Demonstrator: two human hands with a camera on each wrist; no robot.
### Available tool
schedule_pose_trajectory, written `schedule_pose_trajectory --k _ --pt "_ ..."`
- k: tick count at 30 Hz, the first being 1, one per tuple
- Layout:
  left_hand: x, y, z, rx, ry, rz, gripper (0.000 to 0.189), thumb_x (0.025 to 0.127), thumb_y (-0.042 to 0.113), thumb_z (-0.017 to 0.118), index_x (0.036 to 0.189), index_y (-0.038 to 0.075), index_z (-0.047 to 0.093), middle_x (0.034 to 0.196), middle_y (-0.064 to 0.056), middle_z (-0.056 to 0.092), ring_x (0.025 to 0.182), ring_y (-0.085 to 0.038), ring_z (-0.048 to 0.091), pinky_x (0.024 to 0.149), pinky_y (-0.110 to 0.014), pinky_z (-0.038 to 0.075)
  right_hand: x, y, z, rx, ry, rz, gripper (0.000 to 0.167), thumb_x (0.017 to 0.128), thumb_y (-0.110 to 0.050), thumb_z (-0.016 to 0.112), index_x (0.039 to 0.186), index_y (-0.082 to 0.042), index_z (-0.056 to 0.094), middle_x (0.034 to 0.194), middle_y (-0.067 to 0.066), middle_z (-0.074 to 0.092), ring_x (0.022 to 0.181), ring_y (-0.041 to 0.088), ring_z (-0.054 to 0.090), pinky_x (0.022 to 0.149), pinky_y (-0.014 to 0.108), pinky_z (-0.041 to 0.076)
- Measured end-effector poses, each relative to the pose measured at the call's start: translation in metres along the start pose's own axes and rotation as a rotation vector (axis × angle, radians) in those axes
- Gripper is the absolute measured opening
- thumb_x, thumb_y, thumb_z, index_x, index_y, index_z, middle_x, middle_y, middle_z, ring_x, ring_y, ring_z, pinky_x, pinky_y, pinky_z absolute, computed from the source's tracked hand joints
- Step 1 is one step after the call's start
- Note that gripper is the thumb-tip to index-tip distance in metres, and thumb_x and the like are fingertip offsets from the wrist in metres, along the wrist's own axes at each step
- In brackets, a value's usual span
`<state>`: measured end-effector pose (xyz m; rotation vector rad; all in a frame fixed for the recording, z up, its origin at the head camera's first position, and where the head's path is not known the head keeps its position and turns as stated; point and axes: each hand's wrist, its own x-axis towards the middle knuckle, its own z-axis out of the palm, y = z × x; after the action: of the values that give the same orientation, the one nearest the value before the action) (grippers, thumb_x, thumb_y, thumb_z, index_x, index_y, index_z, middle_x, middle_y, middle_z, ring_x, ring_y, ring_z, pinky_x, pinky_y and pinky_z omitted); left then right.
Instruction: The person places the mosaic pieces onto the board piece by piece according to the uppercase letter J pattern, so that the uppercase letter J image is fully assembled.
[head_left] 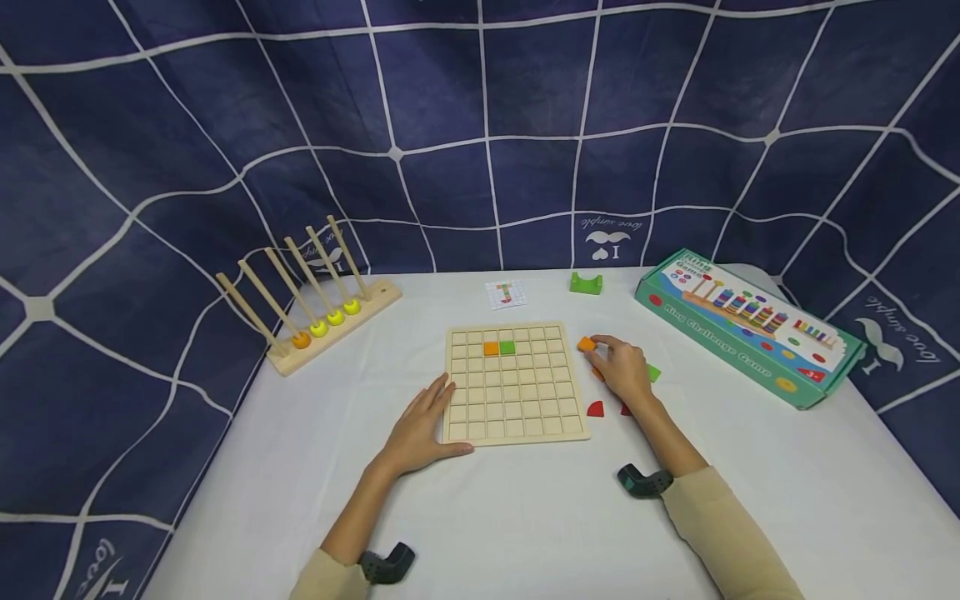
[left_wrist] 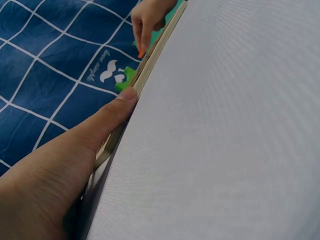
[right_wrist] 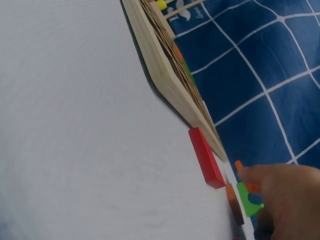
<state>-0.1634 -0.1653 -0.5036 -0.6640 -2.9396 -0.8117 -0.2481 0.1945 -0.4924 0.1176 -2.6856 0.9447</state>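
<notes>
1. The left hand (head_left: pixel 422 427) is spread wide at the near left part of the wooden board (head_left: pixel 517 408), its fingers on the left rim and its thumb by the near edge. The right hand (head_left: pixel 621 367) holds an orange tile (head_left: pixel 587 344) in a narrow pinch.
2. That tile sits at the right hand's fingertips, just beyond the board's right rim; whether it is clear of the table is hard to tell.
3. The tile looks small, light and stiff, probably painted wood: unlikely to break, perhaps a little slick on its faces. Opposite side edges should give the best hold, leaving the underside free.
4. The board seems rigid and fairly light, so it could slide if nudged; a hand against its rim should steady it. An orange square (head_left: pixel 491 348) and a green square (head_left: pixel 507 347) lie in its cells, ahead and to the right of the left hand.
5. A red quarter-round piece (head_left: pixel 596 409) lies nearer the body than the right hand; a green piece (head_left: pixel 654 372) shows just to that hand's right.
6. Both forearms reach forward and slant inward. In the left wrist view the right hand's fingers point downward.
</notes>
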Motion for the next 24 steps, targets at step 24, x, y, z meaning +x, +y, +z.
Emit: schedule_pose_trajectory --k 24 --pt "-0.001 -0.001 0.001 0.009 -0.001 0.003 0.111 0.064 0.074 0.062 0.146 0.007 0.026 0.154 -0.006 0.012 0.138 -0.027 0.016 0.110 -0.043 0.016 0.016 -0.052 0.046 0.148 -0.140 -0.225 0.032 0.087 -0.019 0.065 0.115 -0.005 0.064 0.047 -0.005 0.033 0.041 0.008 0.025 0.039 0.022 0.024"
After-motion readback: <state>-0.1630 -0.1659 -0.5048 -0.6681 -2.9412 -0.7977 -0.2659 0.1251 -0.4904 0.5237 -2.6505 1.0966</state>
